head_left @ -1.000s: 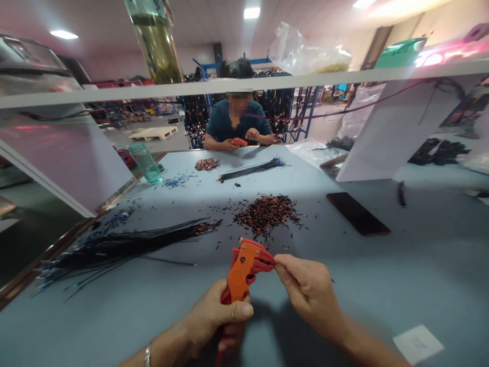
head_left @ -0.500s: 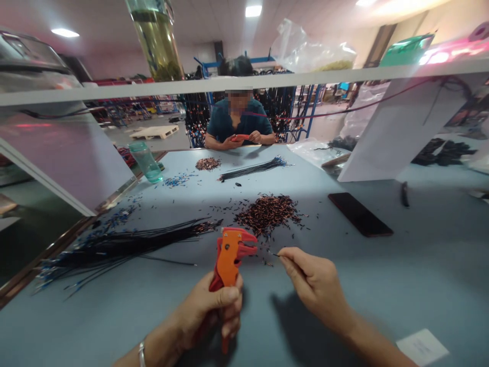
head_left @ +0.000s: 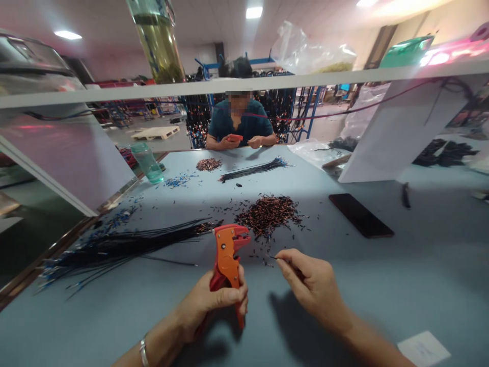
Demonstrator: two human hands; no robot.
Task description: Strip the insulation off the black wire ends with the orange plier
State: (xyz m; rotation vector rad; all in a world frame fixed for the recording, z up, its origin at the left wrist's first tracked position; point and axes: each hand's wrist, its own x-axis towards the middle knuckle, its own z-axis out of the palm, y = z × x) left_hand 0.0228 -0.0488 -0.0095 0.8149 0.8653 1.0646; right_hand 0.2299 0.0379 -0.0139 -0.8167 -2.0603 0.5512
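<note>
My left hand (head_left: 225, 300) is wrapped round the handles of an orange and red wire stripper (head_left: 227, 255), its jaws pointing right. To the right of those jaws, my right hand (head_left: 305, 275) pinches a short black wire (head_left: 272, 257), whose end pokes out leftward past the fingertips; the rest is hidden by the hand. Beyond the tool lies a heap of short black and copper offcuts (head_left: 269, 214), with loose bits scattered round it. Left of the stripper rests a bundle of long black wires (head_left: 130, 247) with blue and silver ends.
A dark phone (head_left: 361, 215) lies to the right, and a white paper (head_left: 425, 348) near the front. Across the table a person (head_left: 240, 122) holds a red tool. A shelf (head_left: 244, 85) spans above. A green bottle (head_left: 147, 163) stands at the back left.
The wire stripper has tilted and shifted slightly left, away from my right hand, and its handles have spread apart. My right hand has barely moved.
</note>
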